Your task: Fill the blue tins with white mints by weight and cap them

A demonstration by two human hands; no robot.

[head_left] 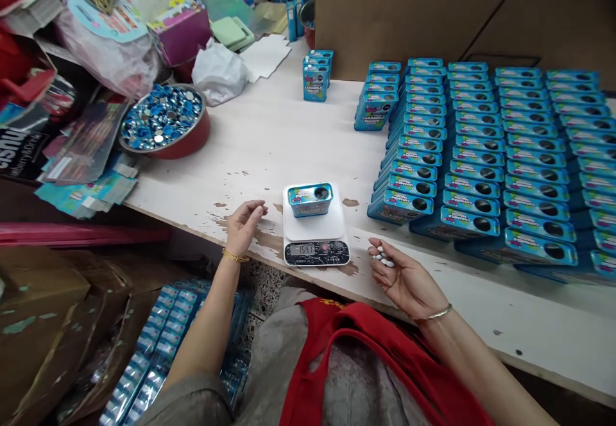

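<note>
A digital kitchen scale [315, 228] lies near the table's front edge, its display lit. On its white platform stands a blue candy tin [310, 200] with a round dark hole in the top. Left of the scale, my left hand [244, 227] is at the table edge, fingers loosely bent, thumb apart, nothing visible in it. My right hand [402, 278] is palm up to the right of the scale, fingers curled around several small white candies [384, 257].
Rows of blue tins [474, 156] fill the table's right side, before a cardboard box [457, 18]. A few tins [316, 79] stand at the back. On the left are a red bowl [187, 140] of blue and silver caps, a white bag [219, 72] and a purple box [183, 31].
</note>
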